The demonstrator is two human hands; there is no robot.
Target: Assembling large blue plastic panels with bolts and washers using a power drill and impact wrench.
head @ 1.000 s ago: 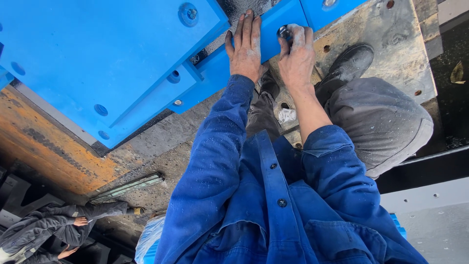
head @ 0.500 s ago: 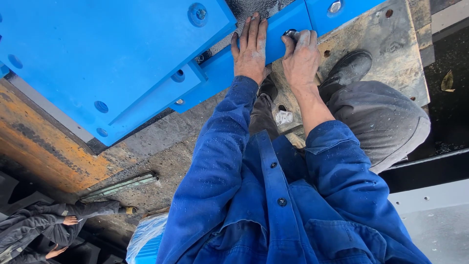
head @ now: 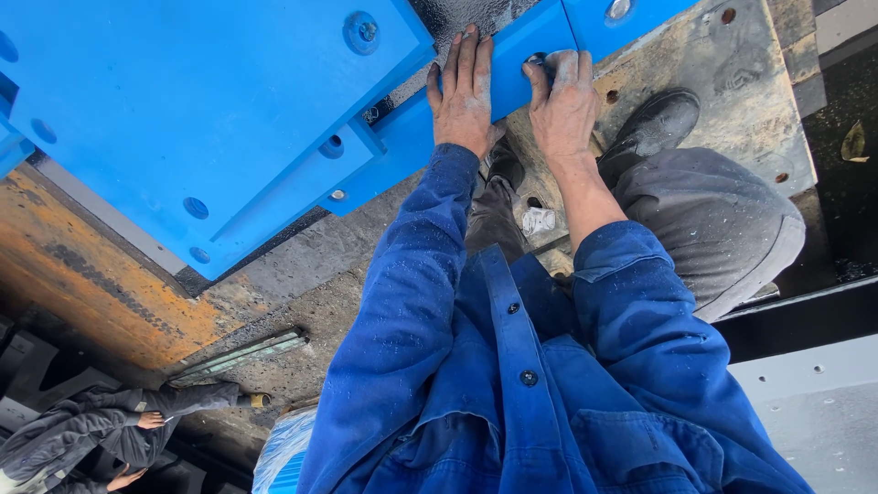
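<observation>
Nearest the camera are the blue work jacket (head: 512, 384) and its two sleeves, speckled with wet drops, reaching forward over grey trousers (head: 713, 220) and a black boot (head: 654, 123) planted on a worn, stained steel plate (head: 732, 82).

Over the last second little has shifted: both hands have kept their places on the blue bar (head: 521, 55), and only the view has drifted a touch, so the work seems to be a steady press or fine adjustment, not a fresh reach.

The left hand (head: 465, 91) lies flat on the bar, fingers straight and close together, palm down, gripping nothing. The right hand (head: 565, 101) is curled, its fingertips bunched on a small dark round fitting (head: 535, 62) (a bolt head or nut, as far as can be told) set in the bar's face; most of it is hidden under the fingers, so how tightly it is pinched cannot be judged.

The bar runs to the upper right, where another round bolt (head: 619, 9) shows. To the left a big blue block (head: 201, 119) with several round holes sits over rusty orange metal (head: 82, 284). At the lower left edge another person in dark clothes (head: 101, 430) crouches, well apart.
</observation>
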